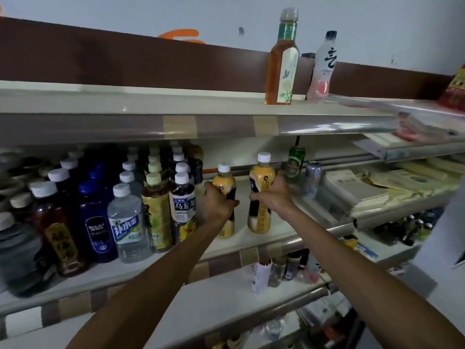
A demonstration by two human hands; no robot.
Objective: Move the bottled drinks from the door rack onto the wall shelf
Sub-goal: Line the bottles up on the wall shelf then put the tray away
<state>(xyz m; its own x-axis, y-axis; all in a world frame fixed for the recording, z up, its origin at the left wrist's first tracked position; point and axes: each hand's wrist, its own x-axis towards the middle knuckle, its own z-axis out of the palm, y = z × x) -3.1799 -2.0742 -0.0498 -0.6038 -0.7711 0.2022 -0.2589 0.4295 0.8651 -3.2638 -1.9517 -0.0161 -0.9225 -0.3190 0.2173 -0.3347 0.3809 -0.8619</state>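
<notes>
While the left grip (219,204) is wrapping round one yellow bottle (223,182) and the right grip (274,195) round its twin (259,220), both upright on the middle shelf (241,233), they are probably weighing heavy, feeling stiff yet slick, so the waist is looking the safest hold.

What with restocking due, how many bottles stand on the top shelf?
2: an amber bottle toward the right, a white-pink bottle just right of it. More may sit beyond the frame's right edge.
</notes>
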